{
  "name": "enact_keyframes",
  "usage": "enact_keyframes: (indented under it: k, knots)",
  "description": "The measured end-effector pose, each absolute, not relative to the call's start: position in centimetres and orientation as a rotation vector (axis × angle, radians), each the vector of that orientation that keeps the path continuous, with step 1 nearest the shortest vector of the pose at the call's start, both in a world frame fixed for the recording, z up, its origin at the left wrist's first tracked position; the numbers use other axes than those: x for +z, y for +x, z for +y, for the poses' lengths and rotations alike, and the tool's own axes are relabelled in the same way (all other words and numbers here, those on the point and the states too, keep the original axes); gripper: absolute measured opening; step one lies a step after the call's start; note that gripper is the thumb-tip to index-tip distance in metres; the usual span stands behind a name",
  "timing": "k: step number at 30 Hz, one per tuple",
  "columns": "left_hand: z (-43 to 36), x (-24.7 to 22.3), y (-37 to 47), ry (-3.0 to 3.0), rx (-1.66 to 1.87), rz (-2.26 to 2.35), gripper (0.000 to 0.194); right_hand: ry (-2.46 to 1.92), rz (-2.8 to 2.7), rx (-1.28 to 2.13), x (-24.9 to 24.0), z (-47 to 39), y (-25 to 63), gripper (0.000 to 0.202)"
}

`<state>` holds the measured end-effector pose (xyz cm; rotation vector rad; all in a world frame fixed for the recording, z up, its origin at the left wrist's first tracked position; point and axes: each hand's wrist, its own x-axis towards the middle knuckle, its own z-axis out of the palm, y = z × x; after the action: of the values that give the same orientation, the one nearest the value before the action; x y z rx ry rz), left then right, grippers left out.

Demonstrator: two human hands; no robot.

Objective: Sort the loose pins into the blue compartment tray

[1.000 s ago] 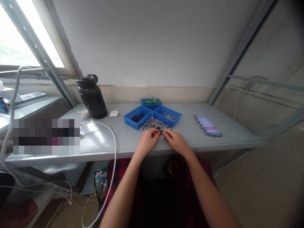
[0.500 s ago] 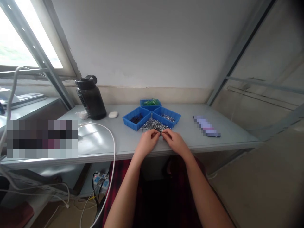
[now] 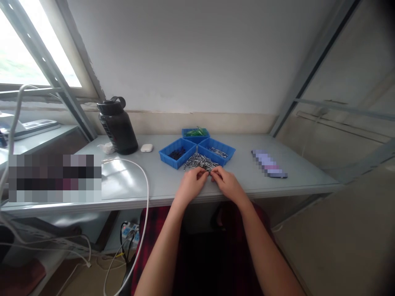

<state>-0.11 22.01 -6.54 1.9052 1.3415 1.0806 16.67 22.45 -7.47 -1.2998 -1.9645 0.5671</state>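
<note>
My left hand [image 3: 194,183] and my right hand [image 3: 227,181] are nearly touching above the near edge of the table, fingertips pinched toward each other. Something small and dark seems to sit between them, too small to name. Just beyond my fingers lies a loose pile of silver, long-shanked screws or nails [image 3: 201,159]. Three blue bins surround the pile. The left bin [image 3: 167,160] holds small dark pieces [image 3: 177,153]; in the right bin [image 3: 230,157] are several silver screws or nails [image 3: 218,152]. Green pieces [image 3: 197,131] fill the back bin [image 3: 195,140].
A black bottle [image 3: 119,129] and a white case [image 3: 147,148] stand to the left. On the right lies a phone [image 3: 269,163]. A white cable [image 3: 147,193] hangs over the table's front edge, near a power strip [image 3: 130,231] below.
Both hands stay pinched at the same spot, with hardly any finger movement visible. The bins and pile look the same; the view has shifted very slightly.
</note>
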Motion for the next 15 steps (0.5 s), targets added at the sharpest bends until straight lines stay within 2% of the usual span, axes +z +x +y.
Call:
enact_keyframes:
  k: [15]
  knots:
    - [21.86, -6.39, -0.29, 1.932, 1.1, 1.286, 0.016, -1.303, -2.031, 0.488, -7.35, 22.35, 16.69, 0.026]
